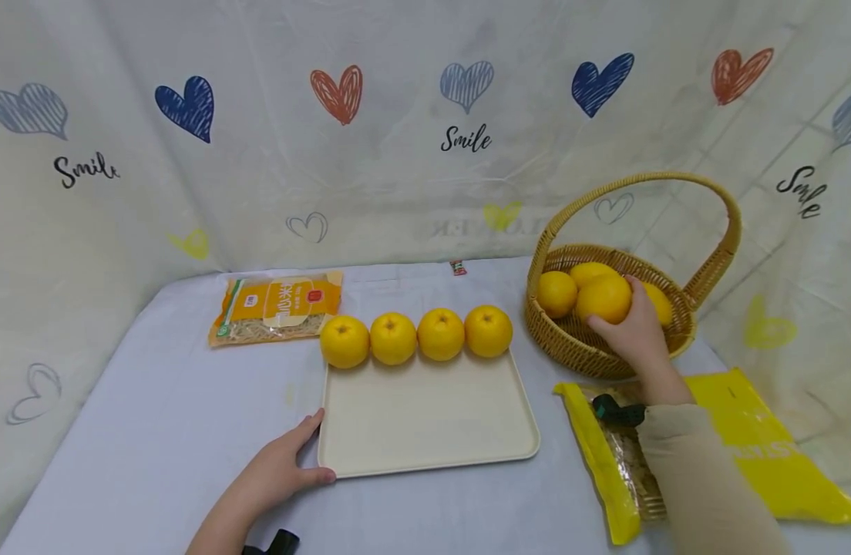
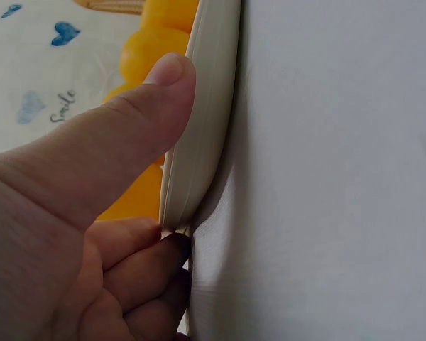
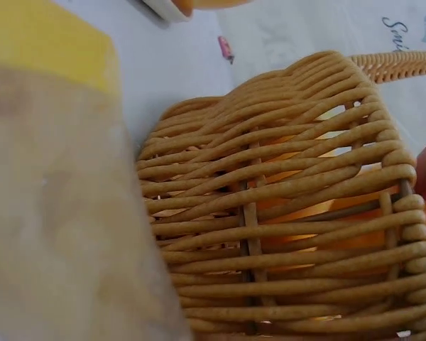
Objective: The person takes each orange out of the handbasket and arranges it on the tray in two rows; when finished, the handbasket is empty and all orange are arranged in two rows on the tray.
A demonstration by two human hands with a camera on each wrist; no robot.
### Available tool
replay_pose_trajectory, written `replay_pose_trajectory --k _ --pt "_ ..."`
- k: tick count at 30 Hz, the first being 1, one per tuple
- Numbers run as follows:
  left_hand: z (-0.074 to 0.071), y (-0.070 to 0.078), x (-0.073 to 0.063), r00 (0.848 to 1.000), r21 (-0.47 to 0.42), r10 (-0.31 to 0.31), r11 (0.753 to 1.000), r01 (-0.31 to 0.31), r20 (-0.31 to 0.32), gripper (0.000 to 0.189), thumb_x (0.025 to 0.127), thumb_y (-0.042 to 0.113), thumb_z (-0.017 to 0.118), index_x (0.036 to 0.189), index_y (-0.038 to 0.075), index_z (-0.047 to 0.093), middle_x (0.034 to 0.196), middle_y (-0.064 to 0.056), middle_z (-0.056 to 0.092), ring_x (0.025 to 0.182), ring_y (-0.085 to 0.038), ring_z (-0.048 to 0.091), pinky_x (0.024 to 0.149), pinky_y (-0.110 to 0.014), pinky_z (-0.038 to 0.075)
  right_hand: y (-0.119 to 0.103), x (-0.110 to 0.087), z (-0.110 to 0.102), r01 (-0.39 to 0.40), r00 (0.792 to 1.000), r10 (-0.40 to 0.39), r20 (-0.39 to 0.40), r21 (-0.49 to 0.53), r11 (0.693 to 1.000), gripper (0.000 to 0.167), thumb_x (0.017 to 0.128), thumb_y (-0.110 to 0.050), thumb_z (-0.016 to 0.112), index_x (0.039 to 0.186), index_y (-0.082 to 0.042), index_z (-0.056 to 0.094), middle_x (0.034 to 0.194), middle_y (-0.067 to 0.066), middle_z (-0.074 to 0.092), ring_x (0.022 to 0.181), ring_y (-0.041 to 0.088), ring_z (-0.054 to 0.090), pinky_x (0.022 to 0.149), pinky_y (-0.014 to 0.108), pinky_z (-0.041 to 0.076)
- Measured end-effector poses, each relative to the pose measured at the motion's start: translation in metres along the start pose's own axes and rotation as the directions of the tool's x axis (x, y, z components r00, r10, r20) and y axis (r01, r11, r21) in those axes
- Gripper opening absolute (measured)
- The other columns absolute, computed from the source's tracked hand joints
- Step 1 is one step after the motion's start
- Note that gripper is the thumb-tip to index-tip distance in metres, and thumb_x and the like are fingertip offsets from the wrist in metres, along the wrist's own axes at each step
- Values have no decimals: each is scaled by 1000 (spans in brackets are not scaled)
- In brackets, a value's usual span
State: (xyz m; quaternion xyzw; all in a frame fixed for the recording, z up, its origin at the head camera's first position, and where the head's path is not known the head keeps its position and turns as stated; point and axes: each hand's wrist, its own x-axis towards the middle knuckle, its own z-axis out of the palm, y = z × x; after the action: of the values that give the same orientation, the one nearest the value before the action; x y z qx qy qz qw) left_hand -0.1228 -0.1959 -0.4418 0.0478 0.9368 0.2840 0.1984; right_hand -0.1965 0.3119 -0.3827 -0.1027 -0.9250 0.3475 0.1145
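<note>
White cloth covers the table beneath both hands, and a pale curtain point(image 1: 398, 177) printed with hearts hangs beyond them. Black "Smile" lettering repeats across the curtain. Ahead of the left hand point(image 1: 280, 461), an orange packet point(image 1: 276, 308) bears large characters too unclear to read; the lettering on the yellow bag point(image 1: 765, 451) under the right forearm is only partly legible. The right hand point(image 1: 637, 331) curls around an orange point(image 1: 603, 299) at the wicker basket point(image 1: 574, 356), three others beside it. The left hand grips the near-left corner of the tray point(image 1: 425, 420), thumb against its near wall; farther off, four oranges point(image 1: 393, 339) line its far edge.
</note>
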Motion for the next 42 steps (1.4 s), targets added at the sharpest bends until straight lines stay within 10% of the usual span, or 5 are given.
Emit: replay_pose_trajectory --k 14,18,24,32,42 --pt "0 2 0 1000 10 4 1000 -4 -5 105 57 54 77 143 17 30 143 -17 35 130 -38 34 102 -56 31 -23 -10 -15 121 992 -122 -8 232 965 85 85 -24 60 146 -25 0 147 19 11 117 36 32 87 42 41" --pt "0 2 0 1000 14 1 1000 -1 -3 106 56 55 76 143 17 30 143 -17 35 130 -39 34 101 -57 32 -38 -14 -17 104 990 -133 44 407 907 79 88 -19 57 144 -24 1 141 18 13 104 17 39 69 15 50" --pt "1 1 1 1000 7 -5 1000 5 -9 107 55 56 76 143 17 30 144 -17 35 130 -39 33 102 -56 31 -59 -23 -8 158 975 -220 29 605 780 55 94 -14 47 137 -26 15 126 3 22 97 8 40 63 14 53" --pt "1 -1 1 1000 -14 11 1000 -11 -10 105 57 55 76 143 17 30 144 -14 35 131 -37 33 104 -55 30 -98 -44 15 237 952 -298 62 467 852 73 91 -14 51 144 -24 2 132 12 29 98 6 43 82 10 39" --pt "2 -2 5 1000 -24 15 1000 -16 -23 101 58 53 77 142 19 33 144 -8 37 132 -34 34 104 -55 30 -139 -67 70 219 925 -353 142 561 798 76 81 -3 62 143 -13 19 141 12 28 111 21 43 91 21 42"
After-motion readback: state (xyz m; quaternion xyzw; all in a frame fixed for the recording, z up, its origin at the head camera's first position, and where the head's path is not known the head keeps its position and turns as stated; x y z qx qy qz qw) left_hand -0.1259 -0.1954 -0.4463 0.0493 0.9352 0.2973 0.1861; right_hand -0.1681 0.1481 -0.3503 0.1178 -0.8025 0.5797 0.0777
